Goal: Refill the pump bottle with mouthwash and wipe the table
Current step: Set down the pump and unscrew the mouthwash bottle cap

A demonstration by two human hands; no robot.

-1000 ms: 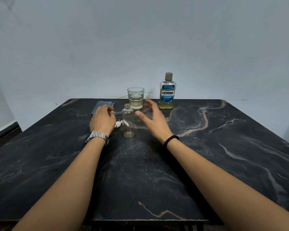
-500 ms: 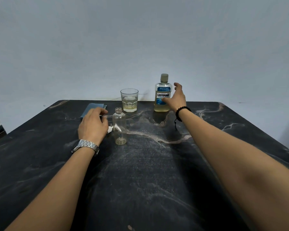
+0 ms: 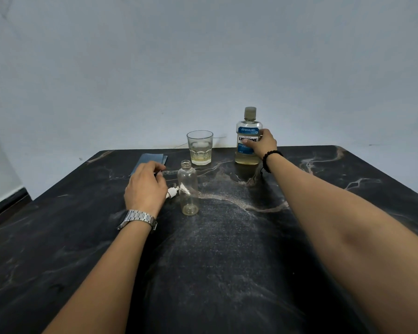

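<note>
A small clear pump bottle (image 3: 188,189) stands uncapped and empty at the table's middle. Its white pump head (image 3: 172,192) lies on the table just left of it, partly under my left hand (image 3: 145,188), whose fingers curl over the pump. The mouthwash bottle (image 3: 247,126), capped, with a blue label and yellowish liquid, stands at the far edge. My right hand (image 3: 261,143) grips it round the label. A folded blue cloth (image 3: 152,159) lies beyond my left hand.
A drinking glass (image 3: 199,147) with a little yellowish liquid stands between the cloth and the mouthwash bottle. The dark marble table (image 3: 227,261) shows pale dusty smears across its middle. A plain wall rises right behind the far edge.
My right hand reached from beside the pump bottle to the far edge and closed round the mouthwash bottle. My left hand stayed over the pump head.
</note>
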